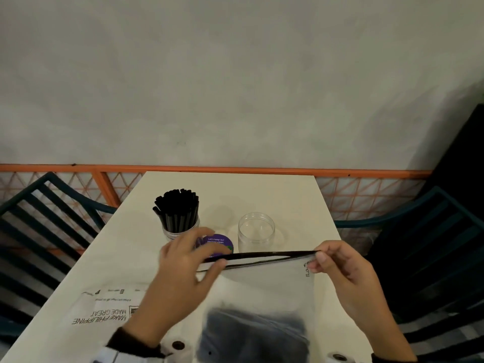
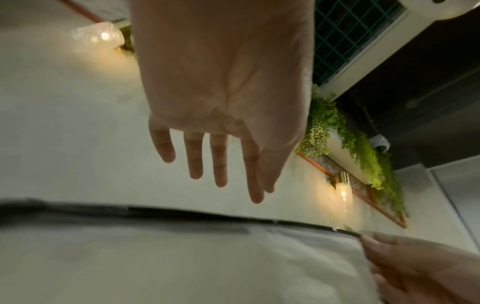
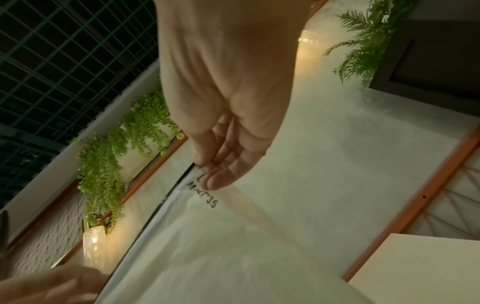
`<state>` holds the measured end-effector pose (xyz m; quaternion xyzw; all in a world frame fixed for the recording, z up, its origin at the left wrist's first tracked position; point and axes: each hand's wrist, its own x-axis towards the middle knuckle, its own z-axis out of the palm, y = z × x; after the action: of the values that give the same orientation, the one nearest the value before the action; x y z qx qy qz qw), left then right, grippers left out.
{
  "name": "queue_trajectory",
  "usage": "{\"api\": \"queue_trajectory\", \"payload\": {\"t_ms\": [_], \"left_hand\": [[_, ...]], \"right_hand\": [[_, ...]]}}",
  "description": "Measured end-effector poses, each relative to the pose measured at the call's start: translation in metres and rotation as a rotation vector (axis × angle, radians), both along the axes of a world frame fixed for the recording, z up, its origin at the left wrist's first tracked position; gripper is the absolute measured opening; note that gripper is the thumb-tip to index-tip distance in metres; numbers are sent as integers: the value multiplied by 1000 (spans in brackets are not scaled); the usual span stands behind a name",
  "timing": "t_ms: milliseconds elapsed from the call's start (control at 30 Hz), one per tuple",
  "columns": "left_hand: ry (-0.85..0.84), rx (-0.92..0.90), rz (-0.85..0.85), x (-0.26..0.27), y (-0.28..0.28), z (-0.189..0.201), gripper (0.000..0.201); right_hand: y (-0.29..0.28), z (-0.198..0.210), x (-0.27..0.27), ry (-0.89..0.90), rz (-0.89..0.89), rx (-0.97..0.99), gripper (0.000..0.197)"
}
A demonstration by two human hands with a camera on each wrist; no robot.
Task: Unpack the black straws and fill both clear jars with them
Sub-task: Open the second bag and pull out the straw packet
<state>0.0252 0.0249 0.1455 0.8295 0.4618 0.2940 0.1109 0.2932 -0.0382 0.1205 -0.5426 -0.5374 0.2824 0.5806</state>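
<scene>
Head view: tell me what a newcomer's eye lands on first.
First the large translucent plastic bag with a black zip edge, held up in the foreground: the right hand pinches its right corner while the left hand reaches to its mouth with spread fingers. Behind it on the white table, a clear jar packed with upright black straws stands at left and an empty clear jar at right.

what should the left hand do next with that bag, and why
Probably slip the left hand into the bag for straws: the right hand pinches its corner, the mouth gapes, and the right jar is empty while the left jar is full.
</scene>
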Motion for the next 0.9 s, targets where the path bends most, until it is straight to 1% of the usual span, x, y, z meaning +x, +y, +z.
{"api": "queue_trajectory", "payload": {"t_ms": [67,133,200,233,267,300,333,367,400,433,467,533,600,633,700,733,767,800,833,867,900], "left_hand": [[26,-31,28,19,1,-7,39],[78,-18,110,24,6,-15,43],[97,-26,173,17,9,-19,35],[112,-17,191,12,10,-20,28],[137,-16,203,7,11,-20,21],[156,-23,235,2,13,-22,19],[136,-94,275,-1,15,-21,25],[74,-223,299,-2,17,-20,29],[-7,-352,315,-2,18,-21,25],[-69,-438,324,-1,20,-22,14],[-129,-493,328,-1,22,-25,6],[-319,-589,308,2,24,-31,11],[-612,-740,219,8,23,-30,15],[-783,-851,150,11,21,-28,18],[-1121,-1073,22,16,19,-20,18],[-1265,-1137,-23,17,19,-19,14],[-1393,-1185,-63,17,20,-17,12],[-1485,-1207,-94,15,22,-18,27],[-1526,-1227,-108,13,23,-20,47],[-1542,-1243,-101,11,25,-22,62],[-1553,-1259,-92,9,26,-24,71]], "right_hand": [[-1,2,-2,-3,-5,2,18],[-4,5,-1,40,-12,4,5],[-7,3,5,44,-41,16,24],[-7,3,7,57,-58,14,25],[-8,3,9,83,-93,16,16],[-9,4,10,101,-108,17,6],[-9,2,12,102,-126,22,8],[-8,2,11,92,-128,17,11],[-8,2,9,84,-125,11,12],[-7,3,6,85,-123,-3,13],[-5,3,3,94,-125,-17,13],[2,0,-3,75,-180,-76,14],[10,-7,-7,-12,-245,-171,18],[13,-10,-9,-44,-257,-214,19],[18,-18,-13,-118,-246,-295,18],[19,-22,-15,-139,-227,-336,16],[20,-25,-18,-109,-198,-377,14],[20,-27,-21,-9,-162,-416,13],[20,-27,-23,149,-127,-454,12],[21,-26,-24,337,-90,-493,13],[22,-24,-22,537,-52,-525,14]]}}
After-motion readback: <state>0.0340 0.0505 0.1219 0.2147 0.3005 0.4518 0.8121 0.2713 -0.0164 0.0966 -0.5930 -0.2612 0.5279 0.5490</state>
